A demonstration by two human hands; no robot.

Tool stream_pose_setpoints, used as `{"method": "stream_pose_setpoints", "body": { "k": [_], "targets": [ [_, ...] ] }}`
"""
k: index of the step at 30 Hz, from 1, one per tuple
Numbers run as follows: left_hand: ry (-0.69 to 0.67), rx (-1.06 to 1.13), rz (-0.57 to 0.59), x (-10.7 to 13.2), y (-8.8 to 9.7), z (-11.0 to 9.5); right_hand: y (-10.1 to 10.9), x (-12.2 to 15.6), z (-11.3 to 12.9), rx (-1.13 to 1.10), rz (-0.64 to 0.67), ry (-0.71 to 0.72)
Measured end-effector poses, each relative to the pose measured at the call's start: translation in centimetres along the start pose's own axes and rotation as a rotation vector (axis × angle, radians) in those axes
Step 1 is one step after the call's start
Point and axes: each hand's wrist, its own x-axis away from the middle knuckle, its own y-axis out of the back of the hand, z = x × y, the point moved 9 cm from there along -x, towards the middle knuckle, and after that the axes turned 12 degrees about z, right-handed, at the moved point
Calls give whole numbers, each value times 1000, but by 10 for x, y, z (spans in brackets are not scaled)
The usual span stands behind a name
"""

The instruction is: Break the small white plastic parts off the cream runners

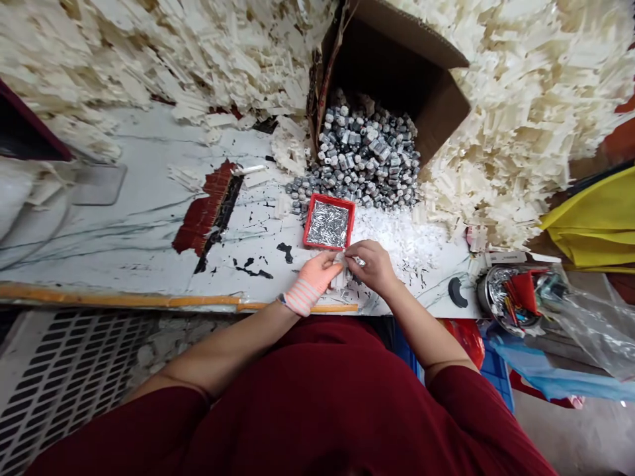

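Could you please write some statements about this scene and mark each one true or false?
1. The red tray holds silver metal pieces. True.
2. The left hand is completely bare. False: a pink-striped wrap covers its wrist.
3. The right hand is inside the cardboard box. False: it is above the table, holding a small white piece with the left hand.
4. Grey metal parts spill from the box onto the table. True.
5. Cream plastic pieces lie heaped on both sides of the box. True.
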Motion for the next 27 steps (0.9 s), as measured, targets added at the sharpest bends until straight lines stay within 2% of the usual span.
{"method": "stream_pose_setpoints", "body": {
  "k": [3,5,9,12,14,15,17,18,20,21,23,25,27],
  "targets": [
    [15,-33,-13,5,2,-3,-8,1,3,81,41,23],
    [26,-81,0,7,3,-2,-12,2,0,45,55,-5],
    [-56,-142,50,9,2,-6,-14,4,-16,-180,53,-138],
    [-63,-95,142,9,-6,-8,-14,2,-42,-350,197,-251],
    [-13,-94,195,10,-12,-7,7,5,-79,-292,215,-436],
    [8,-96,203,10,-13,-7,28,11,-105,-199,156,-578],
    [34,-82,188,12,-12,-8,89,33,-153,93,-134,-920],
    [44,-67,179,12,-12,-7,111,44,-172,181,-221,-1056],
    [66,-33,172,12,-11,-4,134,56,-201,239,-257,-1200],
    [76,-16,172,11,-12,-3,139,57,-211,220,-257,-1218],
    [80,23,168,9,-12,1,138,56,-219,89,-305,-1164],
    [52,85,159,6,-12,2,129,55,-211,-148,-440,-1024],
    [17,143,156,2,-11,2,110,52,-189,-441,-527,-829]
  ]
}}
